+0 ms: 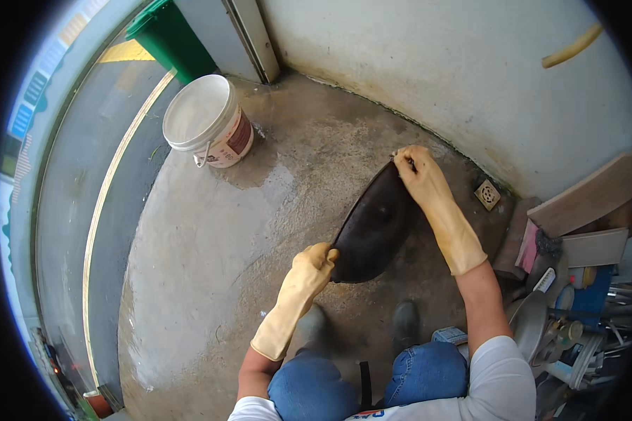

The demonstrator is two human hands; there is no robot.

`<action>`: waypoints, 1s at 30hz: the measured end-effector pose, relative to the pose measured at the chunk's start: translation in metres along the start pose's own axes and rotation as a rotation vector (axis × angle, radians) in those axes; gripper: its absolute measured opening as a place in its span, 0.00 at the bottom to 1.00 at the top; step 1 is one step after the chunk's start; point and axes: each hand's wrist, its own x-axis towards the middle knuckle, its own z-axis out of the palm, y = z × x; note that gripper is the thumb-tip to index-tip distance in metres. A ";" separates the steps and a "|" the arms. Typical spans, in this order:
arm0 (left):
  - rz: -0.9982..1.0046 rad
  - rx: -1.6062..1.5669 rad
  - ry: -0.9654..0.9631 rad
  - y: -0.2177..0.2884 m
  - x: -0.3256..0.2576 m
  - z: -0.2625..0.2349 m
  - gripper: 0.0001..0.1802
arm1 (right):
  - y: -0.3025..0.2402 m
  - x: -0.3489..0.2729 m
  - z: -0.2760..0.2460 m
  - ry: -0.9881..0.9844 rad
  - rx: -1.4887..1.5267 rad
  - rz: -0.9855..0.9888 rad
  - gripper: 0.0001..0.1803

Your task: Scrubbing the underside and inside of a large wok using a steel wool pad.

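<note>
I hold a large dark wok (pixel 372 228) tilted on edge above the wet concrete floor, its blackened underside toward me. My left hand (pixel 314 261), in a yellow rubber glove, grips the near lower rim. Gloved the same way, my right hand (pixel 413 167) clasps the far upper rim. My knees in blue jeans and two dark boots show just below the wok.
A white plastic bucket (pixel 205 121) stands at the back left beside a green bin (pixel 167 34). A square floor drain (pixel 487 194) lies by the wall. Boards, brushes, metal pans and clutter (pixel 576 295) pile up on the right. A wet patch spreads over the floor.
</note>
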 end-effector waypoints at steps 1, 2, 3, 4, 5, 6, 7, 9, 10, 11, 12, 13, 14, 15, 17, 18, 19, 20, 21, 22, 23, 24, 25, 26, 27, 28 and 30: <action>-0.004 0.016 -0.006 -0.002 0.000 0.003 0.13 | 0.006 0.003 -0.004 -0.018 0.049 0.182 0.07; 0.001 0.022 -0.015 -0.003 0.001 0.004 0.13 | 0.009 -0.002 -0.005 -0.010 0.047 0.190 0.07; -0.003 0.018 -0.012 -0.003 0.002 0.005 0.13 | 0.008 -0.009 -0.001 0.002 0.005 0.040 0.07; -0.019 0.016 -0.014 -0.003 -0.001 0.005 0.13 | 0.001 -0.019 0.005 0.006 -0.034 -0.101 0.08; -0.037 0.035 -0.026 -0.003 -0.003 0.005 0.14 | -0.006 -0.028 0.010 -0.074 -0.041 -0.226 0.08; -0.037 0.037 -0.030 -0.001 -0.001 0.005 0.14 | -0.015 -0.040 0.016 -0.154 -0.048 -0.351 0.10; -0.049 0.043 -0.035 -0.001 -0.003 0.004 0.14 | -0.037 -0.059 0.021 -0.210 -0.163 -0.479 0.11; -0.026 0.045 -0.025 -0.010 -0.005 0.003 0.14 | -0.060 -0.093 0.032 -0.325 -0.310 -0.736 0.15; -0.026 0.046 -0.029 -0.012 -0.005 0.005 0.14 | -0.064 -0.101 0.036 -0.393 -0.341 -0.861 0.16; 0.015 0.033 -0.006 -0.014 -0.004 0.007 0.14 | -0.061 -0.098 0.036 -0.396 -0.280 -0.810 0.12; 0.056 0.019 0.018 -0.015 -0.004 0.008 0.14 | -0.055 -0.090 0.033 -0.397 -0.280 -0.807 0.12; 0.046 0.025 0.018 -0.015 -0.005 0.004 0.14 | -0.051 -0.075 0.031 -0.339 -0.193 -0.705 0.11; -0.008 0.029 -0.007 -0.012 -0.004 0.002 0.14 | -0.042 -0.060 0.025 -0.287 -0.121 -0.596 0.10; -0.058 0.034 -0.027 -0.008 -0.003 0.002 0.14 | -0.025 -0.040 0.019 -0.287 -0.033 -0.371 0.09; -0.043 0.033 -0.008 -0.009 0.000 0.002 0.14 | 0.015 -0.009 0.012 -0.180 0.048 -0.055 0.12; -0.028 0.043 0.021 -0.011 0.001 -0.001 0.14 | 0.032 -0.001 0.013 -0.075 0.047 0.033 0.14; -0.035 0.015 0.032 -0.012 0.001 -0.002 0.15 | 0.051 0.005 0.012 -0.098 0.011 0.182 0.16; -0.040 0.012 0.035 -0.014 0.002 -0.003 0.15 | 0.068 0.005 0.012 -0.123 -0.030 0.334 0.18; -0.025 0.010 0.022 -0.015 0.005 -0.003 0.15 | 0.084 -0.001 0.011 -0.130 -0.034 0.332 0.18; -0.009 0.009 0.011 -0.017 0.009 -0.002 0.15 | 0.100 -0.006 0.012 -0.101 -0.071 0.461 0.19; 0.006 0.006 0.003 -0.025 0.013 -0.002 0.14 | 0.109 -0.009 0.014 -0.071 -0.102 0.589 0.20; 0.002 0.006 0.009 -0.030 0.017 -0.004 0.14 | 0.118 -0.012 0.014 -0.075 -0.098 0.585 0.20; 0.030 0.036 -0.014 -0.032 0.021 -0.007 0.13 | 0.122 -0.017 0.014 -0.070 -0.031 0.669 0.21; 0.059 0.066 -0.039 -0.032 0.026 -0.010 0.13 | 0.127 -0.020 0.014 -0.063 0.035 0.754 0.21; 0.017 0.138 -0.079 -0.031 0.031 -0.015 0.13 | 0.132 -0.022 0.014 -0.035 0.047 0.744 0.21; 0.011 0.143 -0.082 -0.029 0.031 -0.016 0.13 | 0.125 -0.024 0.015 -0.039 0.051 0.750 0.21; 0.098 -0.018 0.078 -0.023 0.028 -0.021 0.16 | 0.100 -0.027 0.013 -0.006 -0.019 0.704 0.15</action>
